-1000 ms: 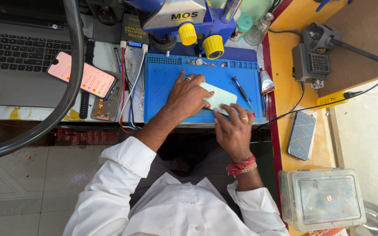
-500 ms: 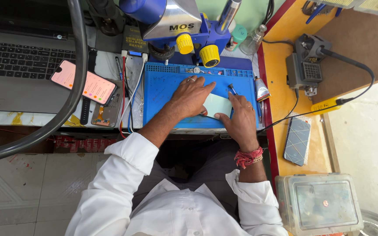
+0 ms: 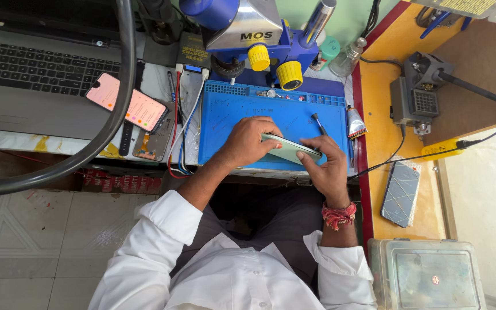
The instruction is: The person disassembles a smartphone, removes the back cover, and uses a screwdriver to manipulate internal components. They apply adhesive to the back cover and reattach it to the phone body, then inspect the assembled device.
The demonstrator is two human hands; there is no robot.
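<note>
A pale green phone [image 3: 291,149] is lifted on edge above the blue work mat [image 3: 225,117]. My left hand [image 3: 248,142] grips its left end, fingers curled over the top edge. My right hand [image 3: 327,163] holds its right end, thumb on the near side. A small dark screwdriver [image 3: 318,123] lies on the mat just beyond my right fingers. A blue microscope with yellow knobs [image 3: 259,40] stands behind the mat.
A laptop [image 3: 35,74] and a pink-screened phone [image 3: 125,101] lie left of the mat, with cables [image 3: 182,126] between. A thick black hose [image 3: 113,109] arcs across the left. Right side: a soldering station [image 3: 417,97], a patterned phone [image 3: 402,193] and a clear plastic box [image 3: 426,275].
The phone lay flat under both hands on the mat; now both hands have tilted it up on edge, nearer the mat's front. The view has shifted slightly.
</note>
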